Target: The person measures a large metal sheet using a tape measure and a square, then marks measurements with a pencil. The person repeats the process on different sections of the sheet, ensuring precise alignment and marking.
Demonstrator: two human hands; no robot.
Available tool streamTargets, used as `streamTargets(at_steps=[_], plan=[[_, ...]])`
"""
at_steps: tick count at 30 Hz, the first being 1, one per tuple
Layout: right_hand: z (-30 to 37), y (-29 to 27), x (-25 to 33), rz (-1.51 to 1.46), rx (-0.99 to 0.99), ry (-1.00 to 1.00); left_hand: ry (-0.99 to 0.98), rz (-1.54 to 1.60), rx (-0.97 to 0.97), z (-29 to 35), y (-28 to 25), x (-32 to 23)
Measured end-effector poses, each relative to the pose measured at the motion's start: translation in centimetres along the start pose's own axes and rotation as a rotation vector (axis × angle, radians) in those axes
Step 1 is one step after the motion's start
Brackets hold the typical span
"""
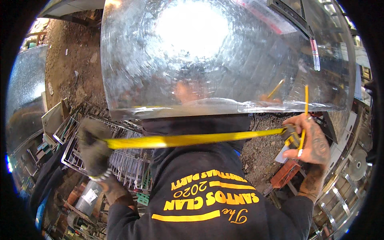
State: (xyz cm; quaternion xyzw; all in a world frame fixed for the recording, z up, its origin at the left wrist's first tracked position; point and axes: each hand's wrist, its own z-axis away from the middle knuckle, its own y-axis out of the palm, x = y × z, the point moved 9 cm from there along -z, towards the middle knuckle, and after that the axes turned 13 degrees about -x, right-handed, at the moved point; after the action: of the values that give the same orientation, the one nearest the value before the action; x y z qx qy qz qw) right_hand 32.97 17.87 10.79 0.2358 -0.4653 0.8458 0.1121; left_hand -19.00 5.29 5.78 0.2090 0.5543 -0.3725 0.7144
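We are gripping the left end of the yellow tape-measure blade (200, 139) in the gloved left hand (94, 149); the right hand (316, 143) is curling its fingers around the tape case (294, 138) and a yellow pencil (307, 99). The blade is spanning the near side of the metal sheet (140, 82).

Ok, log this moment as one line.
left hand: gloved, holding yellow tape | right hand: holding tape case, pencil | metal sheet: beyond

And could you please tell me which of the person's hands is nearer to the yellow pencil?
Right: the right hand is holding the yellow pencil. The gloved left hand is well to its left, at the other end of the yellow tape.
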Motion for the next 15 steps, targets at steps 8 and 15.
streamTargets(at_steps=[8,15], plan=[[-1.2,-3.6,-4.4,0.161,-0.128,0.066,0.149,0.119,-0.293,-8.2,-14.7,1.7],[-1.4,-3.4,-3.0,0.214,-0.179,0.027,0.505,-0.849,-0.596,-4.9,-8.2,-4.4]])
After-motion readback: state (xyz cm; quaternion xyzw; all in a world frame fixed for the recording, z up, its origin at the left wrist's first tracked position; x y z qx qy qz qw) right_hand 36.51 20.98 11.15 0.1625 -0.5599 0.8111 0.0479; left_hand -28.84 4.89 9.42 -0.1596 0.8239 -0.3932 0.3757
